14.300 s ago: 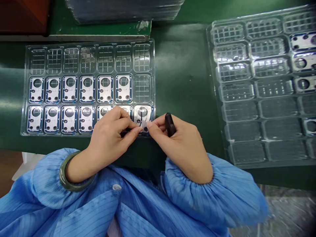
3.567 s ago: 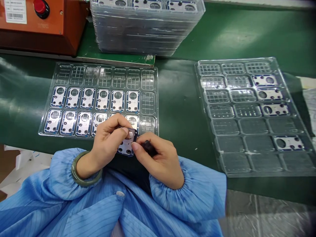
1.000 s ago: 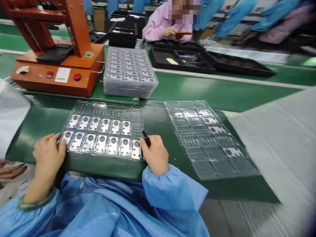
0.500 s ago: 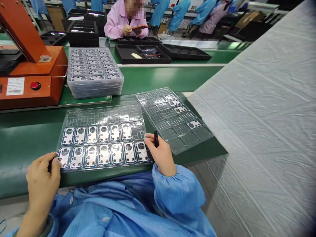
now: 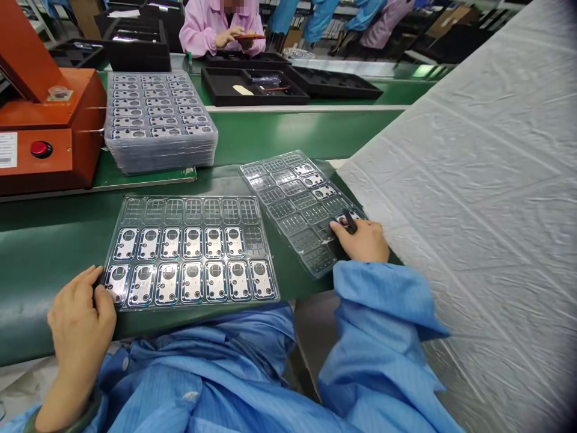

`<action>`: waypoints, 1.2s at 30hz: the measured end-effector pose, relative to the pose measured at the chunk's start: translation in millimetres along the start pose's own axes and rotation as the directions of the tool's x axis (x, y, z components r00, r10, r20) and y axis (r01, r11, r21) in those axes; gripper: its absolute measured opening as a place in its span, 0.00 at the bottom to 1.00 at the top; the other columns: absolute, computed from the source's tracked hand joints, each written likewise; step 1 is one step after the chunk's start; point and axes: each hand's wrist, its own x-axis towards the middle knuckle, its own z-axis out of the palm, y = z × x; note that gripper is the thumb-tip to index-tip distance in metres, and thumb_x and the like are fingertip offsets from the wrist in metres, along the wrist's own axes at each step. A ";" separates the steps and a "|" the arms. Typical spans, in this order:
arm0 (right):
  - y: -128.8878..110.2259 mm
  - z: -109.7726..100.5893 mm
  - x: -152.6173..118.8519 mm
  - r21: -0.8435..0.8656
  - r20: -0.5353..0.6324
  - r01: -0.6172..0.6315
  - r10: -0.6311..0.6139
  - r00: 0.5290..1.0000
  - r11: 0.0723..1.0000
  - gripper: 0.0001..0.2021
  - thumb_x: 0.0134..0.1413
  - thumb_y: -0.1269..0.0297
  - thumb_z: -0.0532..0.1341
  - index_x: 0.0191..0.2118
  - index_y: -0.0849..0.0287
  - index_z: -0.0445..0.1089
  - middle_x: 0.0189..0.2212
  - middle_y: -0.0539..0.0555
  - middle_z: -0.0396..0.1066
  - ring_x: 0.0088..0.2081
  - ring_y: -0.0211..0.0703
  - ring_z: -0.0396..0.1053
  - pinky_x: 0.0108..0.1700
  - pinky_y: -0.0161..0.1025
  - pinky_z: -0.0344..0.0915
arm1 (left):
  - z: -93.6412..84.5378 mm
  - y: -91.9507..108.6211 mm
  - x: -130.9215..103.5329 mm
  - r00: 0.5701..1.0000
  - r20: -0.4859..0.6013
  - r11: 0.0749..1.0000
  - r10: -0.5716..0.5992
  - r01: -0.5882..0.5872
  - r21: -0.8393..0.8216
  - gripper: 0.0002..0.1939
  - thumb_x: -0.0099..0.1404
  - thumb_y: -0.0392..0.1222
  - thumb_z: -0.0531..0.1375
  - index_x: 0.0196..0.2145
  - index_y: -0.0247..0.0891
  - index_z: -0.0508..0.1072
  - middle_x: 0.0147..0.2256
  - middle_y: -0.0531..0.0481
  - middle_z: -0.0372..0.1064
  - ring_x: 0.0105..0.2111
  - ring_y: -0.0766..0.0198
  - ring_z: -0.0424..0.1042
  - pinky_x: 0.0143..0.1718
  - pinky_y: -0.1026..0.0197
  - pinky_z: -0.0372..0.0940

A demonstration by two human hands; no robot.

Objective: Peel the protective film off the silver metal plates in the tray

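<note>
A clear plastic tray [image 5: 253, 243] lies before me, with silver metal plates [image 5: 192, 282] in its two nearer rows and bare pockets along its far row. My left hand [image 5: 81, 319] has thumb and fingers closed about its near left corner. To the right, a second clear plastic tray [image 5: 282, 208] lies at a slant with only a few plates in it. Over that tray's right side, my right hand [image 5: 363, 240] has its thumb and a black-covered finger closed on a metal plate [image 5: 339, 217], which the hand partly hides.
A tall stack of filled plastic trays [image 5: 160, 153] stands at the back left, beside an orange machine [image 5: 67, 135] with a red button. Black boxes [image 5: 216, 90] line the far bench, where a person in pink [image 5: 198, 30] handles an orange object. A grey-white textured sheet [image 5: 487, 180] slopes along the right.
My right hand has left the near tray's right edge and moved right onto a plate in the slanted tray. My left hand stays at its corner. The view has shifted slightly.
</note>
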 end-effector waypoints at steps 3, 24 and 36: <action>9.6 2.7 12.5 -0.016 0.052 0.033 -0.032 0.998 0.999 0.09 0.49 0.59 0.64 0.32 0.59 0.72 0.34 0.59 0.64 0.38 0.49 0.62 0.42 0.47 0.54 | 1.7 -2.9 -3.0 0.997 -0.049 0.999 0.053 -0.053 0.003 0.21 0.67 0.44 0.48 0.50 0.33 0.72 0.60 0.36 0.62 0.61 0.43 0.60 0.61 0.40 0.56; 5.5 -19.5 34.0 0.097 0.204 0.021 -0.041 0.978 0.995 0.07 0.45 0.68 0.65 0.33 0.60 0.72 0.26 0.53 0.70 0.31 0.41 0.65 0.40 0.43 0.57 | -0.6 -6.7 -0.2 0.996 -0.068 0.998 0.057 -0.055 0.028 0.23 0.67 0.42 0.47 0.50 0.27 0.73 0.54 0.32 0.69 0.60 0.45 0.63 0.62 0.45 0.57; -77.2 -34.8 -39.8 0.445 0.311 0.039 -0.195 0.930 0.895 0.12 0.47 0.63 0.61 0.39 0.59 0.72 0.23 0.47 0.65 0.22 0.34 0.59 0.29 0.38 0.58 | -4.5 1.3 -0.2 0.999 -0.028 0.999 0.038 -0.037 0.036 0.24 0.66 0.45 0.47 0.52 0.33 0.71 0.55 0.37 0.69 0.60 0.48 0.63 0.62 0.47 0.57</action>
